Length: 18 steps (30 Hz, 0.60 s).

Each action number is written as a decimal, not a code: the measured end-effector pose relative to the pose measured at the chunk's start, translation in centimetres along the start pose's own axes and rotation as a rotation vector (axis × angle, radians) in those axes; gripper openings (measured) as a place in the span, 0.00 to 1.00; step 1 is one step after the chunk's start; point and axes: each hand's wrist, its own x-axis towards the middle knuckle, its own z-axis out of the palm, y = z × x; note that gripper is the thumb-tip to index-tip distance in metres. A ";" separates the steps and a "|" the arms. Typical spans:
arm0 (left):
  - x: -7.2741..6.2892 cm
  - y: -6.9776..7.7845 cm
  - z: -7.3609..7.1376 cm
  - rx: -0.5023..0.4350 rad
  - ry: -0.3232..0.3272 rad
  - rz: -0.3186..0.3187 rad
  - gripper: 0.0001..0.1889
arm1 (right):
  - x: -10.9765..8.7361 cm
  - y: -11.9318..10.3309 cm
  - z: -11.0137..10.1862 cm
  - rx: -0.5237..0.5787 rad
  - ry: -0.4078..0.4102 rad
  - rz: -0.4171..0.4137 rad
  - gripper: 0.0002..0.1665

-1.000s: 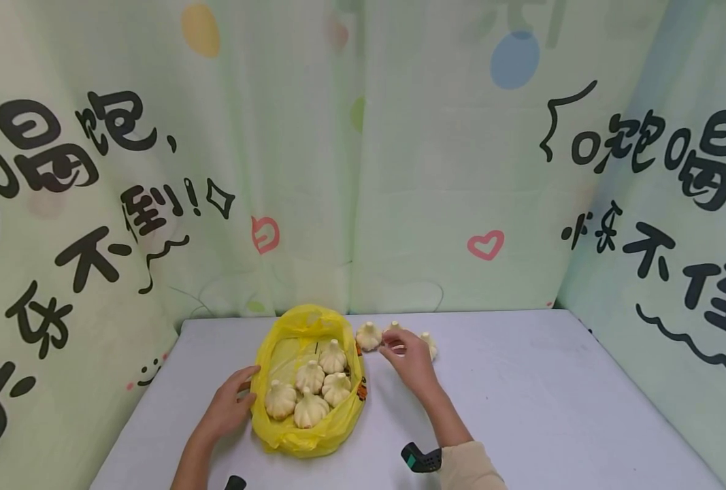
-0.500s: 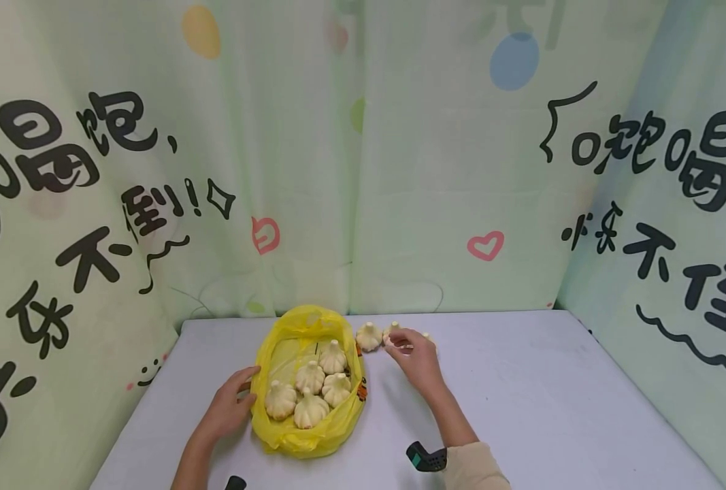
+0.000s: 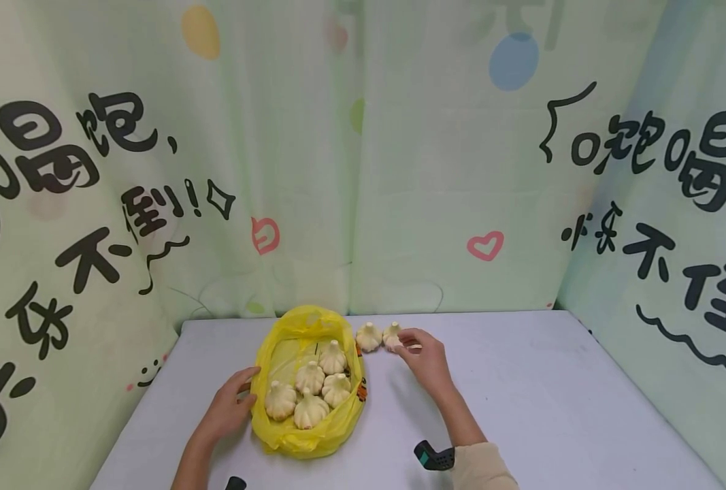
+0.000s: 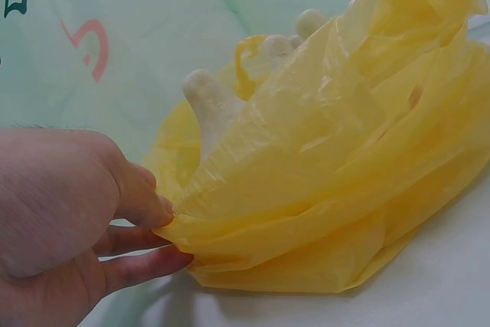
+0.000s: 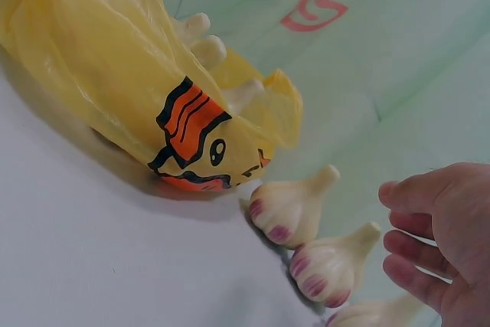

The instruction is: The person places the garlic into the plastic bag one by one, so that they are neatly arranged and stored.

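Observation:
My left hand [image 3: 229, 403] rests against the left side of a yellow plastic bag [image 3: 258, 429], fingertips touching the film in the left wrist view. Several garlic bulbs [image 3: 311, 410] lie inside the open bag. To the right of the bag stand a garlic bulb [image 3: 369, 337] and a second bulb [image 3: 390, 336]. My right hand [image 3: 425, 357] is beside this second bulb, fingers loosely bent and holding nothing. In the right wrist view, part of a third garlic bulb [image 5: 375, 313] shows below my hand [image 5: 436, 239]; in the head view my hand hides it.
The white table [image 3: 522, 395] ends at a printed curtain [image 3: 411, 204] behind the bag and bulbs. Curtain panels also hang at both sides. A dark wrist device [image 3: 434, 456] sits by the right sleeve [image 3: 482, 468].
My right hand has moved a little to the right along the row of bulbs, uncovering the second and covering the third. My left hand and the bag have stayed put.

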 end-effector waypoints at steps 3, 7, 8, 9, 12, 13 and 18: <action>0.0 0.0 0.0 0.002 0.000 -0.009 0.27 | 0.0 0.4 -0.1 0.005 0.014 -0.010 0.16; 0.1 0.0 0.2 0.000 0.002 -0.029 0.27 | 0.0 0.6 -0.3 0.026 0.041 -0.037 0.16; 0.1 0.0 0.2 -0.001 0.001 -0.032 0.27 | 0.0 0.7 -0.4 0.025 0.043 -0.042 0.16; 0.1 0.0 0.2 0.001 0.003 -0.032 0.27 | 0.1 0.7 -0.4 0.029 0.044 -0.041 0.16; 0.1 -0.1 0.3 0.002 0.006 -0.034 0.27 | 0.1 0.9 -0.7 0.019 0.036 -0.019 0.16; 0.0 -0.1 0.3 0.004 0.008 -0.031 0.27 | 0.2 1.0 -0.7 0.014 0.034 -0.014 0.15; 0.0 -0.1 0.2 0.002 0.002 -0.036 0.27 | 0.3 1.3 -1.1 -0.021 0.038 0.015 0.15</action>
